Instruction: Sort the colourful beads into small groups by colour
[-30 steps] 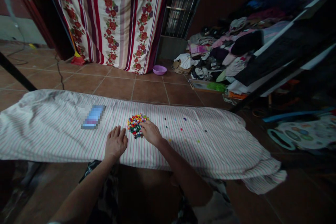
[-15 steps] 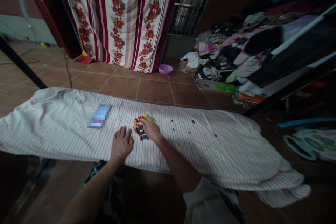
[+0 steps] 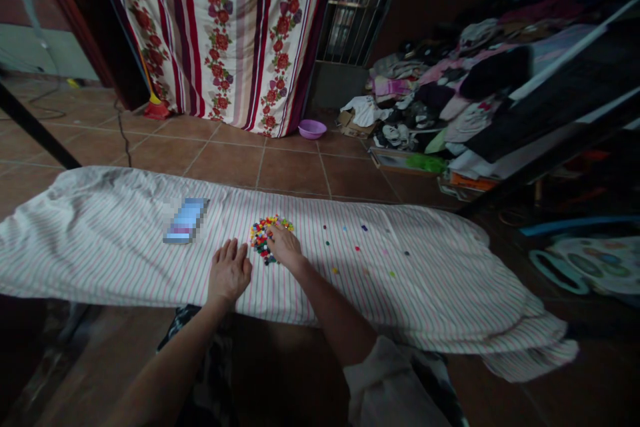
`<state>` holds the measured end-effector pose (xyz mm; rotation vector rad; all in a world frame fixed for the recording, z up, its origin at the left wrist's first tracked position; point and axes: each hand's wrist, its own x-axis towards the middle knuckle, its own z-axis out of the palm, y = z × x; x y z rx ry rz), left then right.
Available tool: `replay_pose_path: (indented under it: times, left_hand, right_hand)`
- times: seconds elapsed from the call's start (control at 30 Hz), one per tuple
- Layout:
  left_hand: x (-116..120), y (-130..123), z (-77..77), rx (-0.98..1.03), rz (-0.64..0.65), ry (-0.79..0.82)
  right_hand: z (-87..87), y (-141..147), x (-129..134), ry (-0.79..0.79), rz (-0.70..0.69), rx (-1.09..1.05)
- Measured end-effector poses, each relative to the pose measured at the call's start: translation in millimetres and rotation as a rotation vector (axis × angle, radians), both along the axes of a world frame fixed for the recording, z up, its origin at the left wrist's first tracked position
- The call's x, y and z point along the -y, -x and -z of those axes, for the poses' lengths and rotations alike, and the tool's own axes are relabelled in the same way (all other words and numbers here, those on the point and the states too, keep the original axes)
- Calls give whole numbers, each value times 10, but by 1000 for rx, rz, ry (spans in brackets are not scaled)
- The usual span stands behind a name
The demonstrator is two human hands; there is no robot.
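A pile of small colourful beads (image 3: 262, 252) lies on a striped cloth (image 3: 280, 293), mostly red, yellow, green and white. My right hand (image 3: 284, 244) reaches into the pile's right side, fingers bent down and close together among the beads; whatever is between the fingertips is too small to make out. Flat on the cloth just left of the pile rests my left hand (image 3: 229, 271), its fingers stretched out and holding nothing. To the right, several single beads lie spaced apart, among them a red bead (image 3: 357, 249), a dark blue bead (image 3: 365, 228) and a yellow bead (image 3: 335, 271).
A phone with a blurred screen (image 3: 187, 219) lies left of my hands. Beyond the cloth are a floral curtain (image 3: 235, 33), a purple basin (image 3: 313, 129) and a red broom (image 3: 157, 109) on the tiled floor. Clothes (image 3: 440, 93) are heaped at the right.
The whole view has shifted slightly, so things sit a little further left. My right hand stays at the bead pile and my left hand stays flat on the cloth.
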<state>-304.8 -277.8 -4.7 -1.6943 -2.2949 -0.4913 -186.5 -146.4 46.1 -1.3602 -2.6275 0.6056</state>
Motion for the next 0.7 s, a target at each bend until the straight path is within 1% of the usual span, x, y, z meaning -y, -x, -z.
replay_pose_path:
  times: [0.1, 0.37, 0.57, 0.7]
  left_hand:
    - [1, 4, 3, 11, 3, -3]
    - [-1, 10, 13, -39, 3, -6]
    - [-2, 5, 14, -14, 5, -1]
    - [-4, 9, 23, -35, 4, -12]
  right_hand:
    - [31, -21, -4, 10, 9, -13]
    - [81, -29, -12, 14, 7, -29]
    - [69, 0, 12, 18, 12, -19]
    - [58, -10, 30, 11, 8, -37]
